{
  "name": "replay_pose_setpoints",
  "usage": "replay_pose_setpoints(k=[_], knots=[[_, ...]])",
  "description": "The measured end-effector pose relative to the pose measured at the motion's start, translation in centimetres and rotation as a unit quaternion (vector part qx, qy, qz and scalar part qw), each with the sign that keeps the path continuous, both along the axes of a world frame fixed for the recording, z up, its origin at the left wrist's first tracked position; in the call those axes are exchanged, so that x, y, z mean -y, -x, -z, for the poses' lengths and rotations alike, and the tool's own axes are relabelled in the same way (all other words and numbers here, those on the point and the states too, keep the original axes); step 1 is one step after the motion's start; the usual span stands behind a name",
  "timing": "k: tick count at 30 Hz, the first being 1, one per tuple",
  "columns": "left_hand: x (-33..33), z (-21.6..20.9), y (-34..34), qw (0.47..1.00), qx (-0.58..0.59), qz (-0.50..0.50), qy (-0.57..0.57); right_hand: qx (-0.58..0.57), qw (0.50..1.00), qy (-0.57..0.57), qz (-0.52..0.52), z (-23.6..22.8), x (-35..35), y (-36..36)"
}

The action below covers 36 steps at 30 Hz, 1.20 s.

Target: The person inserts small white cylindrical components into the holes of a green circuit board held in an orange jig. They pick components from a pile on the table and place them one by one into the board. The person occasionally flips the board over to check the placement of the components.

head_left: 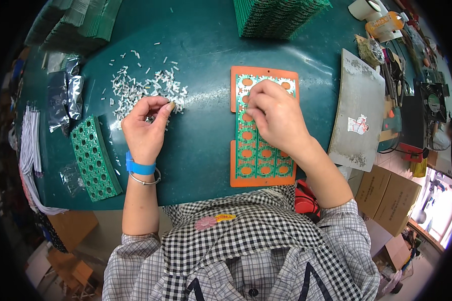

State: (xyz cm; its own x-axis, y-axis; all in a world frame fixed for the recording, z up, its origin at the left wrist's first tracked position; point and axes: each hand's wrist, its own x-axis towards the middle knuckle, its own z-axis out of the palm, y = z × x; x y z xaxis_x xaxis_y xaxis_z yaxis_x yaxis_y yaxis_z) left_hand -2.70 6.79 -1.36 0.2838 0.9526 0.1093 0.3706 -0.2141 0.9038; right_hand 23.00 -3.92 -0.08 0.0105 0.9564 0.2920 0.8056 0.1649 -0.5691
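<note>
My right hand [278, 116] is over a green circuit board panel [246, 161] with several round openings, its thumb and fingers pinched close to the surface. Whatever is between those fingertips is hidden. Under the panel lies an orange plate [233, 175], showing along its edges and through the holes. To the left, my left hand [143, 128] is at the near right edge of a loose pile of small white and clear parts [123, 88]. Its thumb and forefinger are pressed together; anything between them is too small to make out. A blue band [142, 167] circles the left wrist.
More green panels [93, 160] are stacked at the left, with tall stacks at the far left [75, 25] and far middle [281, 19]. Silver bags [66, 98] and white cables [29, 143] lie leftward. A grey sheet [354, 100], tools and a bottle [384, 24] occupy the right.
</note>
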Motion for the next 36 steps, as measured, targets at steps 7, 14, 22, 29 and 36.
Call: replay_pose_setpoints(k=[7, 14, 22, 29, 36], knots=[[0.1, -0.2, -0.3, 1.0, -0.012, -0.002, 0.005, -0.048, 0.998, -0.013, -0.031, -4.6, 0.9, -1.2], [0.2, 0.5, -0.6, 1.0, 0.024, -0.002, -0.02, -0.432, 0.801, -0.146, -0.388, -16.0, 6.2, 1.1], [0.6, 0.0, -0.2, 1.0, -0.004, -0.001, -0.009, -0.444, 0.761, -0.187, -0.435, -16.8, 7.0, 1.3], [0.7, -0.1, -0.9, 0.999, 0.007, 0.016, -0.035, -0.435, 0.761, -0.2, -0.439, -17.7, 8.3, 1.2], [0.8, -0.2, -0.6, 1.0, 0.001, 0.015, -0.022, -0.415, 0.775, -0.21, -0.427, -18.5, 9.0, 1.3]])
